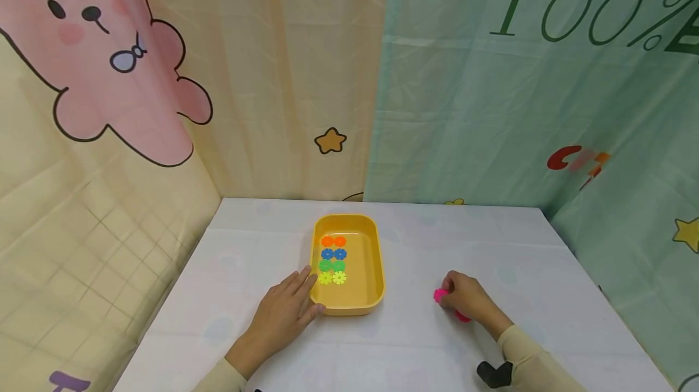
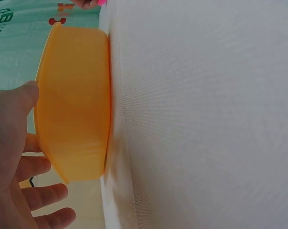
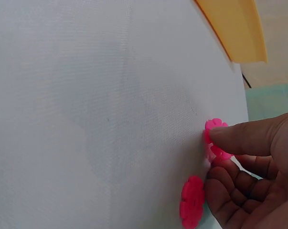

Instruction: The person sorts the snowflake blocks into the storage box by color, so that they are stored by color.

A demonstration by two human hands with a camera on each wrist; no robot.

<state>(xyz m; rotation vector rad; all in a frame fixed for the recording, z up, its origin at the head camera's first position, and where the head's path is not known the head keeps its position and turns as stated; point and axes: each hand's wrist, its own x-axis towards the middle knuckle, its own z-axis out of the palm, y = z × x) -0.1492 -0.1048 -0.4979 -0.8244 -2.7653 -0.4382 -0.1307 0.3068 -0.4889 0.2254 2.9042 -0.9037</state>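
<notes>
A yellow tray stands on the table, holding flower-shaped plastic pieces in pairs: orange, blue, green and yellow-green. My left hand rests at its left rim, thumb on the near corner and fingers extended. Right of the tray, my right hand pinches a pink flower-shaped piece between thumb and fingers, close over the table. A second pink flower-shaped piece lies just below the curled fingers, partly covered by the hand in the head view.
A white cloth covers the table. Printed curtains hang behind it and at both sides. On the right sleeve is a black patch.
</notes>
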